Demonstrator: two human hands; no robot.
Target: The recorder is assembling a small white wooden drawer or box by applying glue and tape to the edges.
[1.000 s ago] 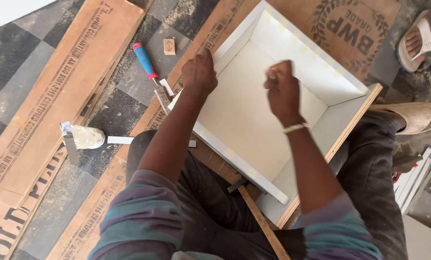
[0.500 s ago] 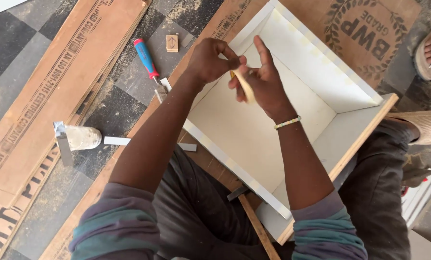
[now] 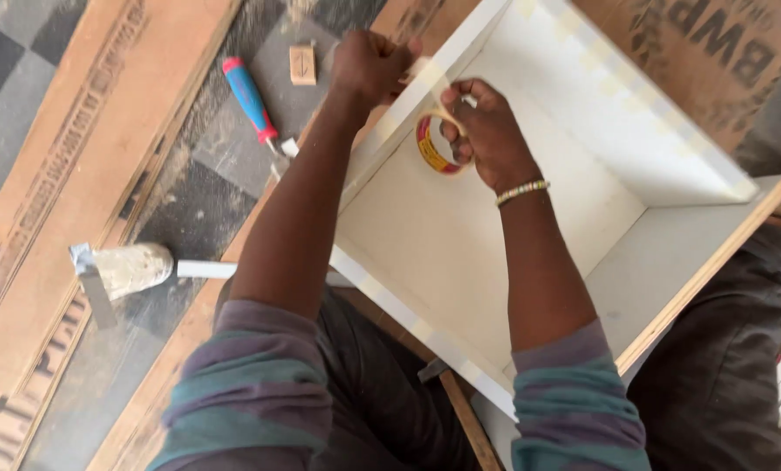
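A white laminated box [image 3: 460,235], open on top, rests across my lap. My right hand [image 3: 486,131] grips a roll of beige masking tape [image 3: 434,144] with a red inner ring, held just inside the box near its left wall. My left hand [image 3: 369,65] pinches the free end of the tape at the top edge of that left wall. Strips of tape show along the far wall [image 3: 617,78] and the near wall's edge. A beaded bracelet sits on my right wrist.
A screwdriver with a blue and red handle [image 3: 251,100] lies on the tiled floor left of the box, beside a small wood block [image 3: 302,64]. A hammer with a wrapped head [image 3: 124,270] lies lower left. Printed plywood boards [image 3: 68,201] lie around.
The hands were apart on the box a second ago. They then met at the left wall, and now the right holds the tape roll while the left pulls its end.
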